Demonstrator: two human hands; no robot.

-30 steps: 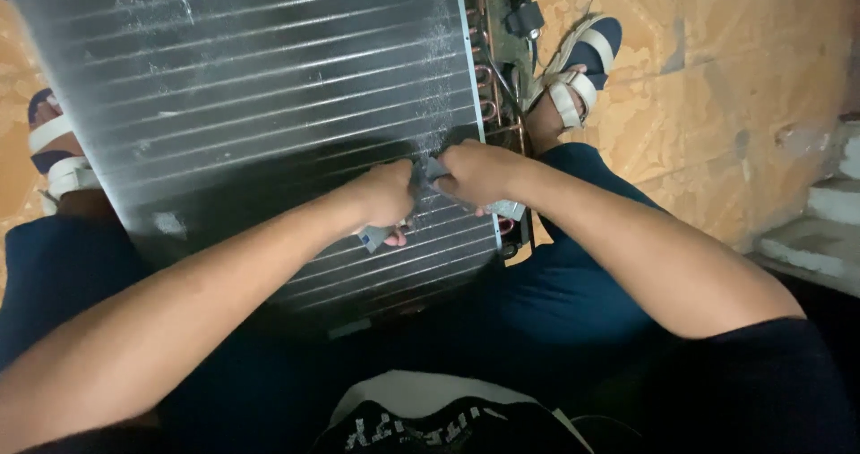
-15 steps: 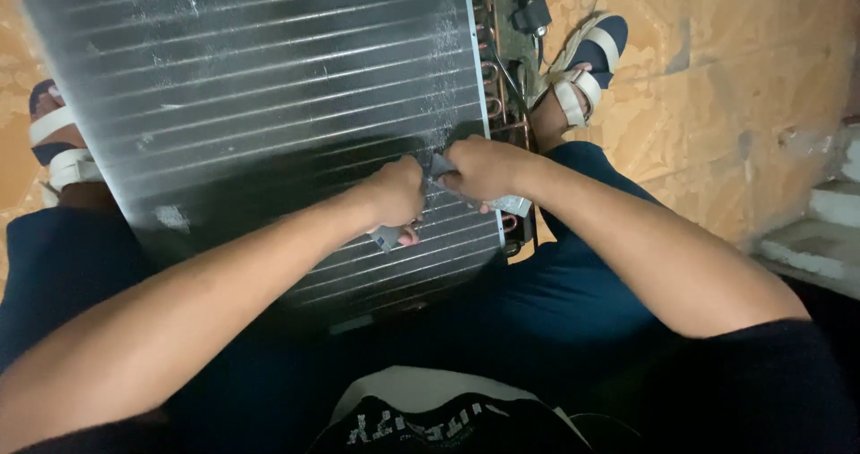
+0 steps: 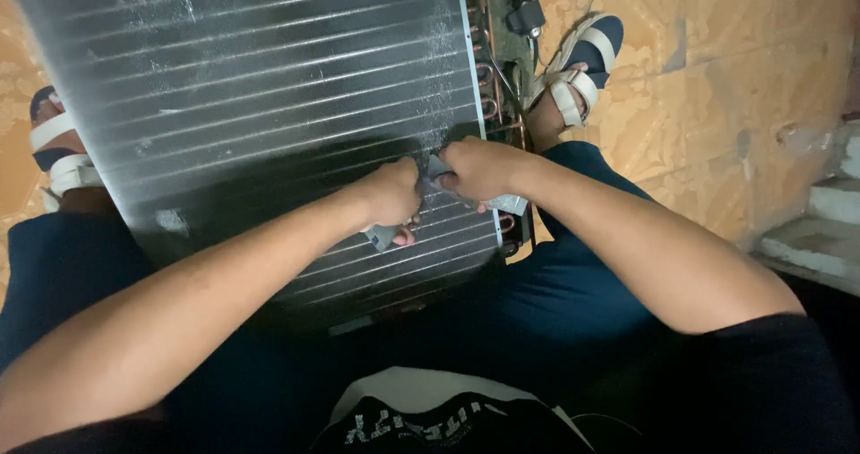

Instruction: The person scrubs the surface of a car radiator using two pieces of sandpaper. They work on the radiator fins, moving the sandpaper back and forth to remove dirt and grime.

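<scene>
Finned coil panel (image 3: 269, 105) fills upper left and centre of frame, its lower edge resting between the person's knees. Copper tube bends (image 3: 491, 96) run along its right edge. Left hand (image 3: 392, 192) and right hand (image 3: 479, 167) meet on the panel at centre, a grey strip (image 3: 511, 205) between them. One sandalled foot (image 3: 578, 64) lies upper right, the other (image 3: 55, 145) at left edge. Step (image 3: 824, 226) at right edge.

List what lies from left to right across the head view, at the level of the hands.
White-strapped sandal on the left foot → grey finned metal coil panel → left hand → right hand → copper tube bends at the panel's edge → white-strapped sandal on the right foot → pale concrete step.
</scene>
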